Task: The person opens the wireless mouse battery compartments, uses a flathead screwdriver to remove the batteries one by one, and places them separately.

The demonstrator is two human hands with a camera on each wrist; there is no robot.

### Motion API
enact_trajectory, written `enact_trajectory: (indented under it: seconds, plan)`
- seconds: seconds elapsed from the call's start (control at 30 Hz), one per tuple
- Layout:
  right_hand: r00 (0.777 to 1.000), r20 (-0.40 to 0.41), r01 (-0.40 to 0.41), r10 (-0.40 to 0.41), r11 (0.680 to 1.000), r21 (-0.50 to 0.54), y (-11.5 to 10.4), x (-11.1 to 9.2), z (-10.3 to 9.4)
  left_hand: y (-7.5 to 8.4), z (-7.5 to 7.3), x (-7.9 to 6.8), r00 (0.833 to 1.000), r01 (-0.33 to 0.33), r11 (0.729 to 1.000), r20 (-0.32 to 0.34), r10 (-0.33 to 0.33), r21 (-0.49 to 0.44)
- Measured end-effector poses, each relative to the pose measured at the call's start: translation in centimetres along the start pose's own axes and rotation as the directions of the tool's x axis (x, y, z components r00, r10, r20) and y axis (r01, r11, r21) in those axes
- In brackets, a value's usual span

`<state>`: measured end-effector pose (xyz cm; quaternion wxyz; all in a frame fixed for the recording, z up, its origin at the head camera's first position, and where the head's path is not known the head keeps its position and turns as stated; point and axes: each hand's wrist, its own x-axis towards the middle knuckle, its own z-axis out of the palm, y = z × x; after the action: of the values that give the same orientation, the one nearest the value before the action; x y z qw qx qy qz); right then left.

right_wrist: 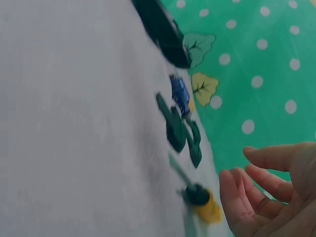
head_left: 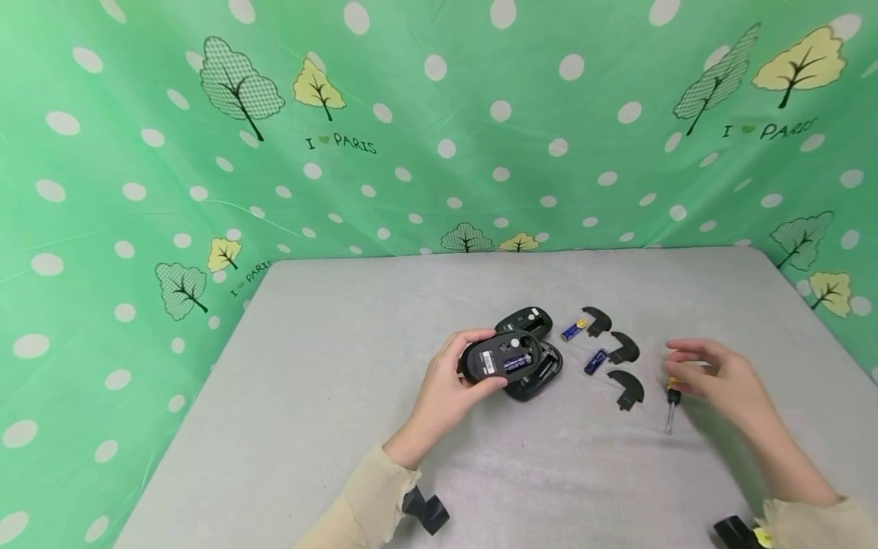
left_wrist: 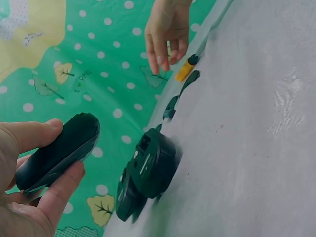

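Observation:
My left hand (head_left: pixel 439 389) holds a black computer mouse (head_left: pixel 490 358) by its ends, underside up, with a blue battery in its bay. Below and behind it, two more black mice lie belly-up: the farther mouse (head_left: pixel 535 320) and the nearer mouse (head_left: pixel 545 374). My right hand (head_left: pixel 720 377) hovers over a screwdriver (head_left: pixel 673 397) with a yellow and black handle. In the right wrist view the fingers (right_wrist: pixel 234 192) are loosely bent and stand apart from the screwdriver (right_wrist: pixel 205 202), which lies on the table.
Between the hands lie one blue battery (head_left: pixel 596 361) and another battery (head_left: pixel 573 330) with a yellow end. Beside them are three black curved battery covers, the nearest cover (head_left: pixel 627 390) close to the screwdriver. A green dotted cloth (head_left: pixel 439 152) hangs behind the grey table (head_left: pixel 309 381).

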<state>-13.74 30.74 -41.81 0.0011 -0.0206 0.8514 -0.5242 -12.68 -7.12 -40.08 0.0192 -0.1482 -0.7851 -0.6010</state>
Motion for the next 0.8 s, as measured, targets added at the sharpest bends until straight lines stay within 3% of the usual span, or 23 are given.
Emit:
enact_trajectory:
  seconds: [0.17, 0.43, 0.67, 0.8]
  plan:
    - [0.999, 0.017, 0.035, -0.036, 0.998, 0.055, -1.2, 0.1, 1.0, 0.0, 0.1, 0.0, 1.0, 0.011, 1.0, 0.0, -0.011, -0.003]
    - [0.998, 0.039, 0.053, -0.053, 0.999, -0.012, -3.5, 0.3, 3.1, 0.0, 0.2, -0.1, 1.0, 0.017, 1.0, -0.001, -0.017, 0.001]
    - [0.995, 0.073, 0.062, -0.065, 0.997, 0.038, -5.6, 0.5, 5.4, 0.0, 0.2, -0.2, 1.0, 0.013, 1.0, -0.002, -0.013, 0.001]
    - [0.993, 0.088, 0.074, -0.075, 0.997, 0.014, -6.5, 0.4, 6.5, -0.1, 0.2, -0.2, 1.0, 0.018, 1.0, -0.002, -0.019, -0.01]
